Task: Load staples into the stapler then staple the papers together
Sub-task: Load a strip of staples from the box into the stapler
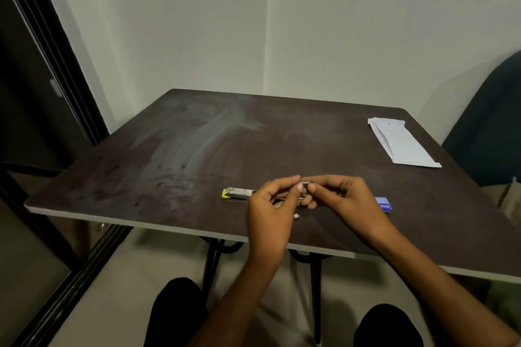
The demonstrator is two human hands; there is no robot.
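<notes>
Both hands are working on the loading step: the left hand [270, 203] and the right hand [342, 200] are pinching a small strip of staples [304, 185] between their fingertips, each grip narrow around it. The stapler [238, 193] is lying opened on the tabletop [197, 149], just beside the left hand. Next, I think, the strip must go straight into its channel. The blue staple box [383, 204] is lying behind the right hand; its contents are hidden. The papers [400, 141] are waiting well apart, at the far right.

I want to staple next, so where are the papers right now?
In the head view, the papers lie flat at the table's far right corner, well beyond the right hand, untouched.
</notes>
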